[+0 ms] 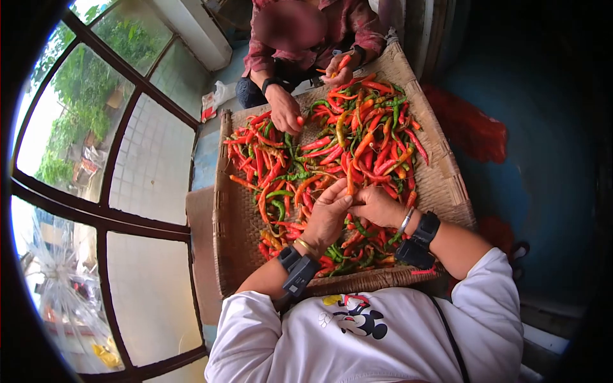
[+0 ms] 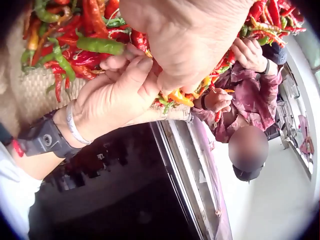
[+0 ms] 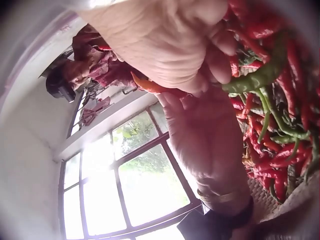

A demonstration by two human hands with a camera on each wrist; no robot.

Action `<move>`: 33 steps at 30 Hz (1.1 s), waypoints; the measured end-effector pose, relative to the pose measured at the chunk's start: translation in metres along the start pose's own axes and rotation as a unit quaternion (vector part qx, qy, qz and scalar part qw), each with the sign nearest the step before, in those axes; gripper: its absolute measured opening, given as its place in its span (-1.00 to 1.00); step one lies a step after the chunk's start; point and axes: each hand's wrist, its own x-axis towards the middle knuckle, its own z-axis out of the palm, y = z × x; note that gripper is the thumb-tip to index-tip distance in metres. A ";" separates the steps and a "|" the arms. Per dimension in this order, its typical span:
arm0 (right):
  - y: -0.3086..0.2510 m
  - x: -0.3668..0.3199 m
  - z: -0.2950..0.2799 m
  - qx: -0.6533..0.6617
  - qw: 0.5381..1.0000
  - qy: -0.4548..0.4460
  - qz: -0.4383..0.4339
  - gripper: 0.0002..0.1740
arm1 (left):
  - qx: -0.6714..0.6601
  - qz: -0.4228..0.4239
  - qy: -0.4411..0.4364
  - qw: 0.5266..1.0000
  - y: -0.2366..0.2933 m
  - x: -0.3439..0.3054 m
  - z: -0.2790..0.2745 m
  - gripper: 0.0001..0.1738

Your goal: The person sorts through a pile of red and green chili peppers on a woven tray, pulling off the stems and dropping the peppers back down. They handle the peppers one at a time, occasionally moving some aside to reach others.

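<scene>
In the head view my left hand (image 1: 327,217) and right hand (image 1: 382,207) meet above the heaped chilies. Between their fingertips they pinch an orange chili pepper (image 1: 350,177), its pointed end away from me. The right wrist view shows the same orange chili (image 3: 150,86) sticking out from where the fingers meet; its other end is hidden by them. A green chili (image 3: 260,75) has one end right at my right hand's curled fingers. Under both hands lie red, orange and green chilies (image 1: 319,153) on a woven tray (image 1: 440,166).
Across the tray sits another person (image 1: 357,32), one hand (image 1: 284,108) over the pile by a red chili, the other hand (image 1: 338,67) holding chilies. A framed window (image 1: 153,153) stands at the left. A red sack (image 1: 469,124) lies right of the tray.
</scene>
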 end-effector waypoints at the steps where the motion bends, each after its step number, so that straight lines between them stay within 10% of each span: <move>1: 0.001 0.000 0.000 -0.017 1.000 -0.007 -0.001 -0.86 | -0.010 0.007 0.016 1.000 0.003 0.000 0.002 -0.57; 4: -0.001 -0.001 0.001 -0.006 1.000 -0.019 0.001 -0.86 | 0.024 0.079 -0.023 0.996 0.026 0.016 -0.016 -0.58; 10: -0.004 0.001 -0.008 0.026 0.999 0.000 0.019 -0.84 | -0.180 0.144 0.308 0.923 0.053 0.013 -0.034 -0.58; 16: -0.003 0.004 -0.019 0.195 0.979 0.058 0.021 -0.83 | 0.253 -0.075 -0.024 0.964 0.009 0.004 -0.012 -0.64; 24: 0.001 0.006 -0.040 0.350 0.922 0.164 0.014 -0.85 | 0.338 -0.109 -0.049 0.934 0.009 -0.001 -0.007 -0.77; 30: 0.021 0.015 -0.078 0.133 0.944 0.299 -0.050 -0.90 | 0.171 0.076 -0.036 0.982 0.057 0.013 -0.023 -0.63; 33: 0.014 0.013 -0.081 -0.255 0.869 0.382 -0.183 -0.74 | -0.046 0.130 0.185 0.973 0.059 0.013 -0.024 -0.43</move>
